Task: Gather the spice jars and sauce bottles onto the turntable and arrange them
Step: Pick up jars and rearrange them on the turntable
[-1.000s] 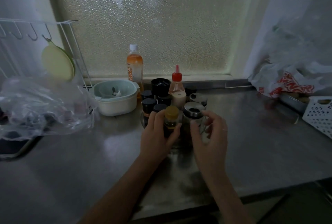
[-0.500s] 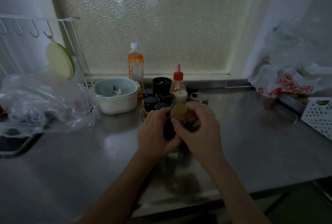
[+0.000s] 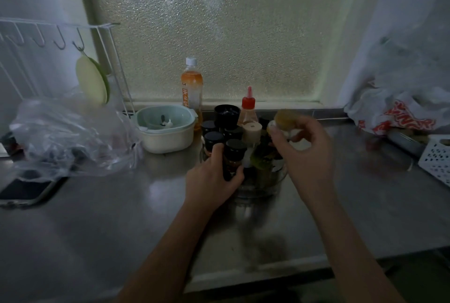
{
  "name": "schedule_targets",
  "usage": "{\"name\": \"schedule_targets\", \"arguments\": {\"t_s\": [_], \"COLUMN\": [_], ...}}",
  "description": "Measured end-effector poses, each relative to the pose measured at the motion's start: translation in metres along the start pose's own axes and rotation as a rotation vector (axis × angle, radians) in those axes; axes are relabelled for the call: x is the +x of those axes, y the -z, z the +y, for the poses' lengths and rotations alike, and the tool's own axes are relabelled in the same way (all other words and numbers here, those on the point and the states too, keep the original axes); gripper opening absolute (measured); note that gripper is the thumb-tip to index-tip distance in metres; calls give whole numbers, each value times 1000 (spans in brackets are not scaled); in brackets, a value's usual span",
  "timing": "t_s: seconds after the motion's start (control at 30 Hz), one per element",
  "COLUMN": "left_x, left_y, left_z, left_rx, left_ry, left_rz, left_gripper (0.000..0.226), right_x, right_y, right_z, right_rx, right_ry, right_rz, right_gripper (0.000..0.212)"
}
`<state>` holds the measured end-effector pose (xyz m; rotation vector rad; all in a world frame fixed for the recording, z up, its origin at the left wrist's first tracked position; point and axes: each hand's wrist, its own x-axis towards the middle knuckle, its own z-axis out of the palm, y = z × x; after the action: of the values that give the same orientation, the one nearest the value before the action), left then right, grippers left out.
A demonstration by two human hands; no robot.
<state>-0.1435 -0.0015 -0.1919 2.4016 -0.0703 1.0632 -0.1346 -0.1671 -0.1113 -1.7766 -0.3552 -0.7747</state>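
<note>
A clear turntable (image 3: 260, 194) stands mid-counter, crowded with several black-capped spice jars, a beige-capped jar (image 3: 252, 132) and a red-capped sauce bottle (image 3: 248, 111). My left hand (image 3: 211, 181) wraps around a black-capped spice jar (image 3: 234, 154) at the turntable's front left. My right hand (image 3: 306, 152) holds a yellow-capped jar (image 3: 283, 119) tilted and lifted above the turntable's right side; that jar is blurred by motion. The jars behind my hands are partly hidden.
An orange drink bottle (image 3: 192, 88) and a pale green bowl (image 3: 165, 130) stand left of the turntable. Further left lie a clear plastic bag (image 3: 73, 139), a phone (image 3: 24, 190) and a wire rack (image 3: 60, 32). A shopping bag (image 3: 394, 113) and white basket (image 3: 435, 156) sit right.
My right hand closed on the yellow-capped jar that my left hand held and lifted it up to the right. My left hand shifted onto a black-capped jar.
</note>
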Motion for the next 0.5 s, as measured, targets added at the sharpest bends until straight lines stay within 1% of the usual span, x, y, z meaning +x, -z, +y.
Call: {"name": "schedule_targets", "arguments": {"t_s": [0.07, 0.17, 0.27, 0.37, 0.43, 0.5], "left_x": [1, 0, 1, -1, -3, -5], "left_y": [-2, -5, -10, -14, -9, -5], "left_z": [1, 4, 7, 7, 9, 11], "left_rx": [-2, -60, -62, -61, -143, -265], "left_ry": [-50, -87, -97, -150, -140, -130], "left_rz": [13, 8, -50, -60, -52, -66], "left_gripper": [42, 30, 25, 22, 22, 28], "right_x": [-7, -14, -16, -16, -17, -19], "right_y": [5, 11, 13, 13, 10, 5], "right_z": [6, 11, 13, 13, 12, 11], "right_rx": [33, 74, 130, 155, 160, 159], "right_ry": [-56, -89, -123, -137, -153, -155], "right_rz": [28, 73, 71, 59, 44, -12], "right_gripper": [22, 20, 19, 17, 16, 18]}}
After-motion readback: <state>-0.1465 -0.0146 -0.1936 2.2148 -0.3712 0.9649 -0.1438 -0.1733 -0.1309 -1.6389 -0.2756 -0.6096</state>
